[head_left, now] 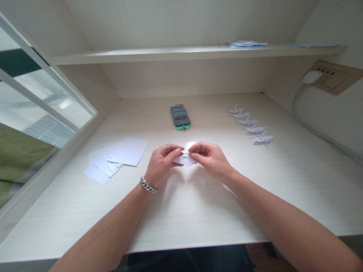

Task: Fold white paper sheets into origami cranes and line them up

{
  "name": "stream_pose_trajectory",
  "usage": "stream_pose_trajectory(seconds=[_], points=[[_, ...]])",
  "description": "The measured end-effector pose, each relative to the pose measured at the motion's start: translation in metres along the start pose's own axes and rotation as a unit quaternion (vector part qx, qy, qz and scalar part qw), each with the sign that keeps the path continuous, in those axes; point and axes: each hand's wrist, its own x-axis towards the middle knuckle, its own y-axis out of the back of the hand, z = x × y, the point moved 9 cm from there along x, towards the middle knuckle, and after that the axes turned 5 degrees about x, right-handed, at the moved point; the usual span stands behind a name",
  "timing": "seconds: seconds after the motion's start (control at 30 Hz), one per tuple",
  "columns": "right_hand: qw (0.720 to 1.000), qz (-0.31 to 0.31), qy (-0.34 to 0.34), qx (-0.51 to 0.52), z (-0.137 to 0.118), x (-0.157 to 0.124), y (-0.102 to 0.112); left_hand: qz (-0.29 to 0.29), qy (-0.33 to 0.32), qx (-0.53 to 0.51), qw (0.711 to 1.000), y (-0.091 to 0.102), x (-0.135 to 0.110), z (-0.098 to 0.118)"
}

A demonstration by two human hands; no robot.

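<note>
Between my two hands is a small folded piece of white paper (185, 160), held just above the desk. My left hand (162, 159), with a ring and a chain bracelet, pinches its left side between thumb and fingers. On the right side, my right hand (212, 158) grips the paper's upper edge with thumb and forefinger. Part of the paper is hidden behind the fingertips. Loose white paper sheets (129, 151) lie overlapping to the left of my left hand. Several folded paper cranes (255, 130) stand in a slanting row to the right.
A phone-like device with a green edge (182, 127), its face blurred, lies beyond my hands. Stacked papers (247, 44) rest on the shelf (159, 54) above. At right, a white plug (312, 77) with a grey cable (304, 122) sits in the wall socket. A window is at left.
</note>
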Motion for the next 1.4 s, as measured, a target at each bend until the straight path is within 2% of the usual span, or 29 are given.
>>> stream_pose_trajectory(seconds=[0.23, 0.4, 0.63, 0.77, 0.87, 1.13, 1.4], points=[[1.0, -0.019, -0.007, 0.021, 0.003, -0.001, -0.005, -0.034, -0.031, 0.012, 0.999, -0.004, -0.001, 0.004], [1.0, -0.017, 0.0, -0.004, 0.0, -0.001, -0.005, -0.04, -0.019, 0.032, 0.999, -0.006, -0.002, 0.002], [0.995, -0.032, -0.064, 0.073, 0.014, 0.001, -0.004, -0.032, -0.04, 0.042, 0.998, -0.003, -0.001, 0.007], [0.996, -0.024, -0.056, 0.064, 0.016, 0.002, -0.003, -0.015, -0.049, 0.055, 0.997, -0.002, -0.002, 0.01], [0.998, -0.032, -0.031, 0.042, 0.012, 0.001, -0.005, -0.023, -0.052, 0.055, 0.997, -0.004, -0.002, 0.011], [1.0, -0.018, -0.008, 0.022, 0.007, 0.003, 0.0, -0.048, -0.011, -0.01, 0.999, -0.005, -0.002, 0.003], [0.999, -0.034, -0.014, 0.002, 0.008, 0.001, -0.005, -0.037, -0.045, 0.07, 0.996, -0.006, -0.001, 0.006]])
